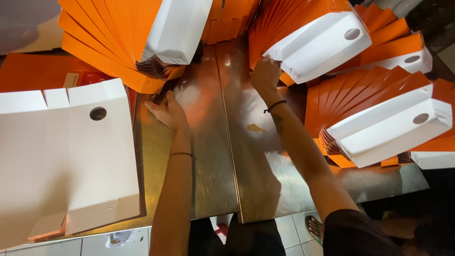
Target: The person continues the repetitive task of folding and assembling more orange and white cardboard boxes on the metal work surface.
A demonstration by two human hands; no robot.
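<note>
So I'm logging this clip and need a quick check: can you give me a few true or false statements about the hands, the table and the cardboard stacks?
1. The right hand touches a fanned stack of orange and white flat boxes. True.
2. The left hand holds a pair of scissors. False: it lies flat on the metal table, holding nothing.
3. Both wrists wear a thin dark band. True.
4. The table top is wooden. False: it is shiny metal sheet.
5. The large white flat box at the left has a round hole. True.
</note>
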